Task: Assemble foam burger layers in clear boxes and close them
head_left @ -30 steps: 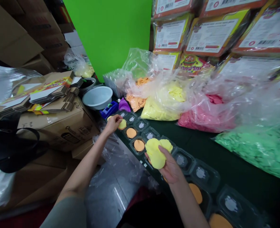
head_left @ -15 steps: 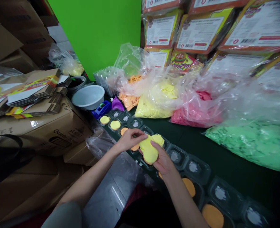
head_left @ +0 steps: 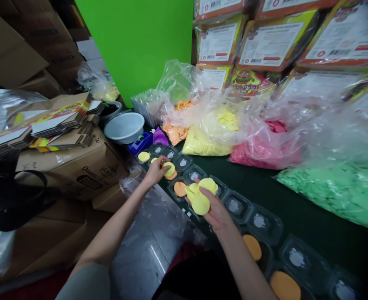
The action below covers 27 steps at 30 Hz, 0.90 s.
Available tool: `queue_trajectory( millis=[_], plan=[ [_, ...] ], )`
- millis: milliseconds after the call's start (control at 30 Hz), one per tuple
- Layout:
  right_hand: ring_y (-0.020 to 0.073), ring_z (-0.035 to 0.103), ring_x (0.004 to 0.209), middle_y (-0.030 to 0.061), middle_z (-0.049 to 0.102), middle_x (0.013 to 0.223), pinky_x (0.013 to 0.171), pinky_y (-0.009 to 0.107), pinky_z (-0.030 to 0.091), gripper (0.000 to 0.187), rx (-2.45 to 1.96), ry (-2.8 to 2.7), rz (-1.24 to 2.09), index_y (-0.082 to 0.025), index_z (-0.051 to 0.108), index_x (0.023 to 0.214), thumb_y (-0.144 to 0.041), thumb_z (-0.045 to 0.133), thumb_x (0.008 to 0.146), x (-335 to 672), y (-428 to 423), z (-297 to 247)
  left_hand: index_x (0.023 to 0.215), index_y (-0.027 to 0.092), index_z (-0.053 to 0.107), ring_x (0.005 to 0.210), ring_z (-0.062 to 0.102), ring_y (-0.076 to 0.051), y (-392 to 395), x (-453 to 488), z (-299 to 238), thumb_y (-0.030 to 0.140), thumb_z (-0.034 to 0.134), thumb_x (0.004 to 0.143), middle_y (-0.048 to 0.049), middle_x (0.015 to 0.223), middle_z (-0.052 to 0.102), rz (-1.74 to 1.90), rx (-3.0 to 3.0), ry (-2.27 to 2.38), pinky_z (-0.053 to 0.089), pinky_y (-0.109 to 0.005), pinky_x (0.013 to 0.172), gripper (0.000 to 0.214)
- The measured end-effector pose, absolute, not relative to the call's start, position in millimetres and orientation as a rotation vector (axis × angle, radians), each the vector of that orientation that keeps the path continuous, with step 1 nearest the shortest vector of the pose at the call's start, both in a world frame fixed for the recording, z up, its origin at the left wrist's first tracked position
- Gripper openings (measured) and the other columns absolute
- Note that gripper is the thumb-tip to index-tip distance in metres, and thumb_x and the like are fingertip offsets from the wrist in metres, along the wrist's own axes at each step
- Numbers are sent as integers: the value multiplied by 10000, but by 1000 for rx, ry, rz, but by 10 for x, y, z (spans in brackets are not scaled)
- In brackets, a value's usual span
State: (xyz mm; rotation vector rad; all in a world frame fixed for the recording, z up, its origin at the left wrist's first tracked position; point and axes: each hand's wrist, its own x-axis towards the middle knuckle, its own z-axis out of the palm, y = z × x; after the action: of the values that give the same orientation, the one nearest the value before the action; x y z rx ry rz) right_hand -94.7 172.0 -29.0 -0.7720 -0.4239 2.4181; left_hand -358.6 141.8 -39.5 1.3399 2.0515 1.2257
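My left hand (head_left: 157,171) pinches one yellow foam disc (head_left: 169,169) just over an orange disc (head_left: 171,175) in a clear plastic container. A bunch of soft yellow discs (head_left: 201,201) lies in my right hand (head_left: 215,210), its fingers curled round them. Beneath and beside the hands runs a double row of clear containers (head_left: 237,206). Some near ones hold orange discs (head_left: 180,189); at the far end, one has a yellow disc (head_left: 144,156) on top. White paw-like marks show on the containers of the back row.
Plastic bags of orange (head_left: 175,132), yellow (head_left: 202,143), pink (head_left: 259,152) and green pieces (head_left: 336,191) line the back. A blue tape dispenser (head_left: 140,143) and a pale basin (head_left: 124,127) stand at the far end. Cardboard boxes (head_left: 68,166) are on the left.
My left hand has moved left, away from the bunch, carrying one yellow disc to a container. My right hand still holds the other discs. The view has shifted slightly.
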Motion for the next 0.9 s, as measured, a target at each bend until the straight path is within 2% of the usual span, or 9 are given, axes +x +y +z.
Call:
queue_trajectory(
  millis=[67,133,200,267,367,500,600,767,900],
  plan=[
    [267,770,965,69,795,1067,832,443,656,432,-759,-458,2435,-215,697,1205,-153,801,791,-937,1680,-276,935,208,681,709,611,-203,1418,-3538,-468,272,717,794,-9,722,642,1176,1388,2090,506,-336,730,158],
    [264,771,949,77,793,1073,812,439,659,425,-755,-497,2439,-212,702,1193,-164,811,785,-925,1651,-251,897,206,693,908,622,-261,1411,-3438,-467,198,718,773,-61,879,671,1157,1434,2150,490,-406,886,127],
    [266,773,929,83,794,1064,787,435,664,424,-764,-541,2440,-204,710,1175,-174,827,769,-915,1635,-229,959,200,708,1114,560,-313,1402,-3305,-391,176,704,788,-117,1091,650,1189,1479,2227,420,-468,1024,173],
    [274,772,928,89,793,1064,763,428,669,421,-771,-586,2446,-188,716,1155,-177,841,752,-911,1634,-222,1087,206,708,1181,526,-319,1402,-3144,-266,228,692,840,-137,1206,613,1237,1577,2204,396,-474,1060,249],
    [280,779,899,90,801,1027,725,405,674,425,-767,-640,2448,-174,717,1120,-173,865,722,-913,1647,-235,1162,244,712,1116,589,-273,1446,-2871,-81,349,686,890,-108,1188,659,1158,1741,1836,478,-379,946,292],
    [256,789,800,56,812,927,746,383,670,432,-795,-655,2441,-178,703,1079,-164,890,690,-904,1673,-262,977,217,757,952,662,-222,1560,-2567,25,396,744,849,-72,1023,741,1069,1655,1503,497,-284,766,220],
    [264,787,856,62,810,972,787,409,663,440,-822,-590,2440,-188,683,1111,-233,885,723,-869,1717,-282,902,182,743,751,645,-162,1606,-2433,41,390,711,876,-49,858,738,1172,1495,1497,468,-252,667,213],
    [274,774,938,83,800,1029,810,411,657,385,-847,-552,2494,-181,693,1130,-291,838,791,-771,1827,-295,906,163,634,726,648,-132,1555,-2423,111,443,747,839,-21,797,704,1556,1089,1302,499,-235,694,309],
    [252,760,972,69,785,1076,823,403,648,394,-847,-572,2507,-206,690,1217,-274,782,840,-680,1855,-285,919,165,600,644,601,-102,1429,-2680,101,453,763,818,10,753,658,1679,1007,1426,473,-209,631,346]
  ],
)
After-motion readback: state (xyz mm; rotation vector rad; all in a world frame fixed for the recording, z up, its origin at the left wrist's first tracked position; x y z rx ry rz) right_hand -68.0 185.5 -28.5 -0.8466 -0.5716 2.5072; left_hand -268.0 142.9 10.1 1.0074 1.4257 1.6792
